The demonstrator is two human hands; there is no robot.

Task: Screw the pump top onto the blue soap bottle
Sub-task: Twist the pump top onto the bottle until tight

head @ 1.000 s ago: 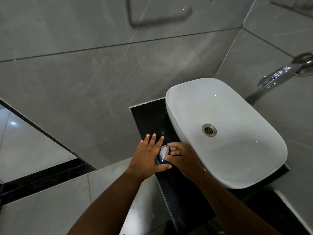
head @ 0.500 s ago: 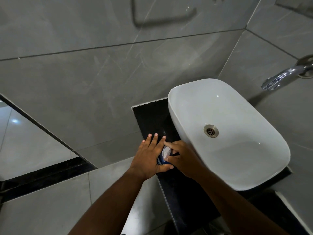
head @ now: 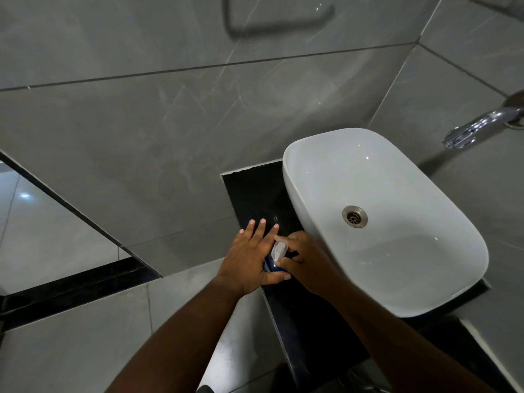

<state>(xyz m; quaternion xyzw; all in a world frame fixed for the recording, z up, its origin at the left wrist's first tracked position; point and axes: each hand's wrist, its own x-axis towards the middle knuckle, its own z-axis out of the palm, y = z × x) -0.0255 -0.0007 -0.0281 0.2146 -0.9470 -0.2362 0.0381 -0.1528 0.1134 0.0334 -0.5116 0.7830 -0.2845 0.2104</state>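
Note:
The blue soap bottle (head: pixel 270 265) stands on the black counter (head: pixel 255 191) just left of the basin, mostly hidden between my hands. My left hand (head: pixel 249 259) presses against its left side, thumb wrapped under it and fingers stretched out flat. The white pump top (head: pixel 278 249) sits on the bottle's neck. My right hand (head: pixel 304 260) is closed around the pump top, fingers curled over its right side.
A white oval basin (head: pixel 397 273) with a metal drain (head: pixel 354 216) fills the counter to the right, touching my right wrist. A chrome tap (head: pixel 476 129) juts from the grey tiled wall. The counter's left edge (head: pixel 272 310) drops off beside my left hand.
My right hand's fingers have shifted around the pump top, turning on it. The left hand stays pressed on the bottle. The view has drifted slightly.

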